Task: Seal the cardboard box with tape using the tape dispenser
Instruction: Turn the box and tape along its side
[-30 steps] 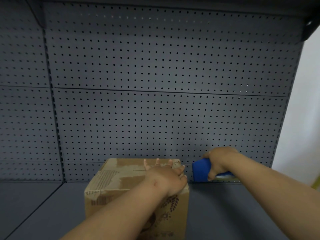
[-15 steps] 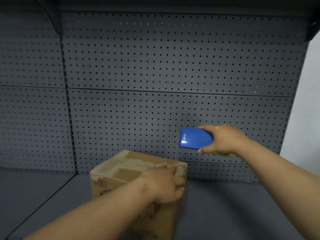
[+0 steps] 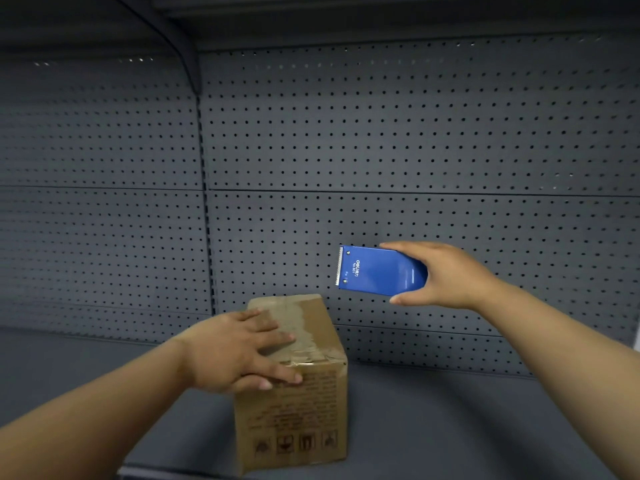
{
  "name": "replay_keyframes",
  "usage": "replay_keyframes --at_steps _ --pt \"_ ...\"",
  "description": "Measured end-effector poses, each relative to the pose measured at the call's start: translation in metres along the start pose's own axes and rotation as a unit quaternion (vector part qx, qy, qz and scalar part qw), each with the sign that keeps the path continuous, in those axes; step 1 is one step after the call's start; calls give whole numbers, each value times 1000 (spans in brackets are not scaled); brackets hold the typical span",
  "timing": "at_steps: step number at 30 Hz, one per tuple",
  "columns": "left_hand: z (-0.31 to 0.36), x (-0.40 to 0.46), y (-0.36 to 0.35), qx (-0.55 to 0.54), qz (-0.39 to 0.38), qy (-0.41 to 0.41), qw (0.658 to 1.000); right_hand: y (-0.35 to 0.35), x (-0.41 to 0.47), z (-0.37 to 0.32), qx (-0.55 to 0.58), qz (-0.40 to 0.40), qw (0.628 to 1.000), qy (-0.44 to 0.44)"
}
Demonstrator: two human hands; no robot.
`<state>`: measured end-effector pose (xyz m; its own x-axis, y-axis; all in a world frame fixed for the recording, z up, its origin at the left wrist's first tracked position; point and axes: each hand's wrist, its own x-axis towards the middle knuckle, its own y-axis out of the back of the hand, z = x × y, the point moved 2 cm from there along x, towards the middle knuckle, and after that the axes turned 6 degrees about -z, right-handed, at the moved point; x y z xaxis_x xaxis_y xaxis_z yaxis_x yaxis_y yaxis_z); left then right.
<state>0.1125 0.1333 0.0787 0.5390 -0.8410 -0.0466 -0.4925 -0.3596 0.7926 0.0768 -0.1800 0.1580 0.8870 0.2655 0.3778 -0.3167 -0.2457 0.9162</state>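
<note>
A small brown cardboard box [image 3: 304, 403] stands on the grey shelf, its top flaps down and covered with old clear tape. My left hand [image 3: 235, 351] lies flat on the box's top, fingers spread, with the thumb over the near top edge. My right hand [image 3: 446, 275] holds a blue tape dispenser [image 3: 377, 271] in the air, above and to the right of the box. The dispenser's toothed cutting edge points left, toward the box. No strip of tape can be seen coming out of it.
A dark grey pegboard back wall [image 3: 381, 140] rises right behind the box. The grey shelf floor [image 3: 467, 427] spreads to both sides. A shelf bracket [image 3: 187, 53] curves down at the upper left. A pale wall shows at the far right edge.
My right hand has lifted the dispenser off the shelf and brought it up to the right of the box. The box has been turned, and my left hand has settled flat on its top.
</note>
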Motion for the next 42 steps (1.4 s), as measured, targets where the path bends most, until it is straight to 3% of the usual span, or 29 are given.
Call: replay_keyframes --at_steps 2,6,7,8,9,11,13,14,15,16,24,30,37,40,42 --pt "-14 -18 -16 -16 16 -7 1000 -5 8 -16 -1 -1 1000 14" --pt "-25 -38 -27 -147 71 13 986 -16 27 -48 -5 0 999 39" --pt "-25 -37 -26 -226 88 39 969 -19 31 -54 -2 0 999 45" --pt "-25 -34 -22 -343 111 84 929 -22 35 -59 1 -1 999 52" --pt "-29 -33 -17 -468 161 134 859 -26 40 -67 3 -2 998 57" --pt "-39 -27 -12 -663 254 211 672 -32 51 -81 6 -2 998 65" --pt "-48 -15 -11 -820 245 218 468 -38 60 -96 11 -2 997 72" --pt "-50 -11 -10 -864 239 203 395 -40 64 -102 12 -1 997 74" --pt "-53 -8 -9 -890 238 182 344 -41 67 -108 11 1 997 77" --pt "-56 -8 -6 -904 235 164 317 -43 71 -113 10 3 997 78" --pt "-81 -13 -22 -916 229 127 303 -50 84 -133 -7 19 997 76" --pt "-89 -11 -31 -914 204 112 333 -54 88 -144 17 29 997 73" --pt "-88 -9 -31 -919 196 90 329 -60 87 -149 35 39 996 72" --pt "-85 -6 -29 -929 184 70 313 -62 85 -149 28 36 997 66" --pt "-84 -3 -28 -944 175 48 277 -63 84 -150 20 31 997 64"
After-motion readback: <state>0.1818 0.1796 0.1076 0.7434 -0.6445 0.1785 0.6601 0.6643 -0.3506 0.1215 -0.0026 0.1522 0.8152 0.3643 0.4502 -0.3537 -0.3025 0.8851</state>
